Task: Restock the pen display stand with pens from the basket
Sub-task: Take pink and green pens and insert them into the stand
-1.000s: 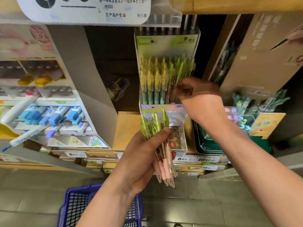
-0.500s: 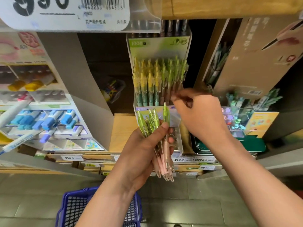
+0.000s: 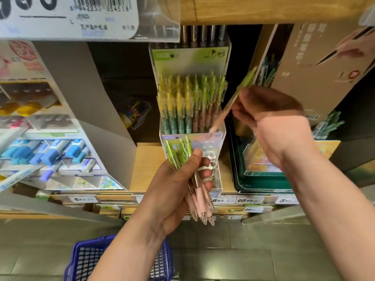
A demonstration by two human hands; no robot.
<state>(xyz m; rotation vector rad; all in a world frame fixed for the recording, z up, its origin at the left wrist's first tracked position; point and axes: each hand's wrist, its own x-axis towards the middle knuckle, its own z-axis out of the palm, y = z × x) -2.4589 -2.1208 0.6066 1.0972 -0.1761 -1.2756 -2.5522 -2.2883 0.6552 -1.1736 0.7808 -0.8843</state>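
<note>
In front of the clear pen display stand (image 3: pixel 189 94) on the wooden shelf (image 3: pixel 146 165), the left hand (image 3: pixel 176 191) clenches a bundle of green-and-pink pens (image 3: pixel 194 187). The right hand (image 3: pixel 272 120) pinches a single pen (image 3: pixel 233 100), tilted, its tip just above the stand's right edge. A blue basket (image 3: pixel 85 260) sits below.

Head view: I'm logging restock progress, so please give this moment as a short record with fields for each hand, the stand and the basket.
left hand: grips a bundle of green-topped, pink-gripped clear pens, tips pointing down
right hand: holds a single green-and-pink pen, motion-blurred, tilted, tip toward the stand's right side
clear acrylic pen display stand: on the wooden shelf, rows of yellow-topped and green-topped pens upright in it
blue plastic mesh basket: at the bottom edge of view, contents hidden
</note>
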